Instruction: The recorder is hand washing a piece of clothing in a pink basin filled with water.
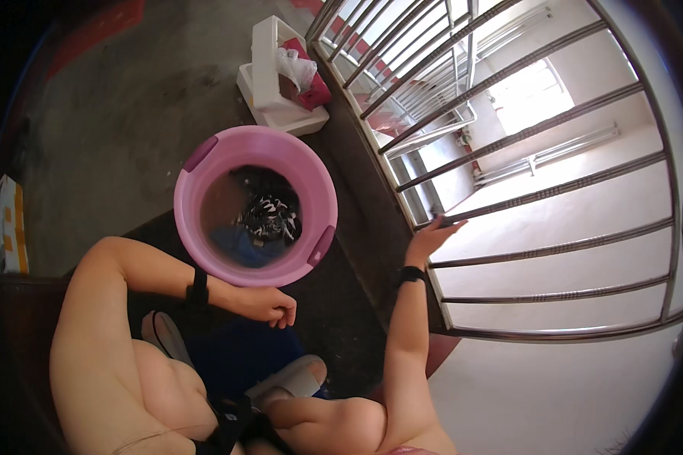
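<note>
A round pink plastic tub with darker handles stands on the floor in front of me. Murky water inside it partly covers a black-and-white patterned cloth and a blue cloth. Just below the tub's near rim is my left hand, fingers loosely curled, with nothing visible in it. My right hand reaches out to the right, at the foot of the metal railing. Its fingers are spread beside a small dark object; whether they touch it is not clear. Each wrist wears a black band.
White foam boxes holding a clear plastic bag and a red item stand beyond the tub, near the railing's ledge. A white box with orange tape is at the far left. Stairs show through the bars. Slippers are near my knees.
</note>
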`<action>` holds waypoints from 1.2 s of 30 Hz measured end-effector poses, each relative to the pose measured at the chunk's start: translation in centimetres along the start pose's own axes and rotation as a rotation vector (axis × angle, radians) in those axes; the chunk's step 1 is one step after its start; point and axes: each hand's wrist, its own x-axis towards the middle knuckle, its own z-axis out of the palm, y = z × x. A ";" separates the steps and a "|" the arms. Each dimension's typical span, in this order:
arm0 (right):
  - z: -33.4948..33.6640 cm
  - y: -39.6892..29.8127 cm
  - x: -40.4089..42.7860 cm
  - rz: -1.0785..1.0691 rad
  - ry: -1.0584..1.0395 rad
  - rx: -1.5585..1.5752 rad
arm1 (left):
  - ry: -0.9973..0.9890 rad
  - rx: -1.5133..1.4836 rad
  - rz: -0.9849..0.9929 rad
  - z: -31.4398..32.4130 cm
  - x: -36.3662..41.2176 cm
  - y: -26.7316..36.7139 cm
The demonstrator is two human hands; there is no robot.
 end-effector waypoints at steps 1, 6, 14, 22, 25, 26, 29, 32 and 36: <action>0.5 0.8 -1.2 0.022 -0.046 0.033 | -0.001 -0.005 0.003 0.2 0.0 0.0; 2.3 2.7 -4.5 -0.026 -0.108 -0.271 | -0.015 -0.002 -0.022 0.5 -0.4 -0.1; 0.3 3.8 -4.0 -0.080 -0.149 -0.380 | 0.006 0.037 -0.059 0.6 -2.1 0.1; -10.2 -1.6 1.6 -0.279 0.180 -0.199 | -0.001 0.023 -0.063 0.7 -1.6 -0.6; -14.8 -6.7 8.0 -0.292 0.623 -0.305 | -0.022 0.030 -0.080 0.8 -1.6 -1.2; -16.1 -7.6 10.3 -0.283 0.694 -0.330 | -0.035 0.017 -0.077 0.8 -1.5 -1.1; -18.4 -6.2 16.5 -0.065 0.578 0.013 | -0.062 0.005 -0.065 0.7 -0.5 -0.6; -16.9 -6.7 15.7 -0.010 0.491 -0.018 | -0.041 -0.002 -0.055 0.9 -0.1 -1.3; -13.3 -3.1 11.2 0.051 0.397 -0.042 | -0.018 -0.019 -0.028 1.3 -0.4 -1.8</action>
